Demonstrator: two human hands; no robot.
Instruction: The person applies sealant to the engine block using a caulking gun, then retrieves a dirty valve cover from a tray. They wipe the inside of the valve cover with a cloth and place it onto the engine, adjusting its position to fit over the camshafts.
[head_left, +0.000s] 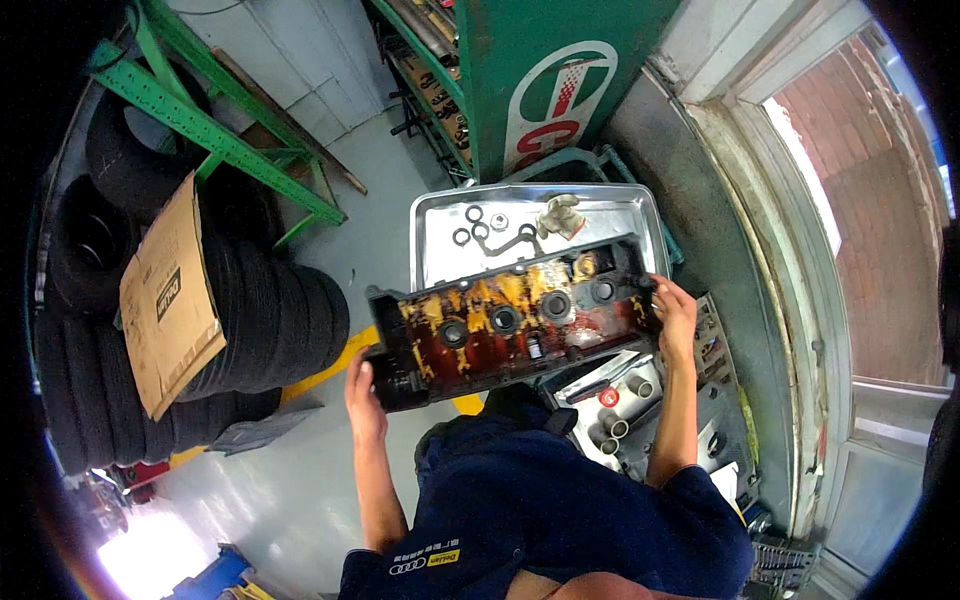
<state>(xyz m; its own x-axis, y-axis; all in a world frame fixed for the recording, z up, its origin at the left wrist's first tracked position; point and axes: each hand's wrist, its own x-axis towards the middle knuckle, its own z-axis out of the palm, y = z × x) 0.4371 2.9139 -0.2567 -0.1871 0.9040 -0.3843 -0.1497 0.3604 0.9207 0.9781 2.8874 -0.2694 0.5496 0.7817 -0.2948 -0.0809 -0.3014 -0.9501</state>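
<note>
An engine valve cover point(485, 350), black at the edges and smeared with yellow sludge and dark red-brown oil on its upturned face, is held up between both hands. My left hand point(367, 395) grips its left end, fingers partly tucked behind the edge. At the right end, slightly higher, my right hand point(675, 308) is closed round the other edge. Beyond the cover, partly hidden by it, lies a shiny metal tray point(430, 262). In it are several small black rings point(474, 213), a curved dark piece point(505, 245) and a crumpled work glove point(562, 216).
Stacked tyres point(275, 325) with a cardboard sheet point(175, 300) stand on the left beside a green metal rack point(220, 140). A green cabinet point(560, 60) rises behind the tray. Close on the right, a worktop holds metal tubes point(610, 432) and a red round part point(608, 397).
</note>
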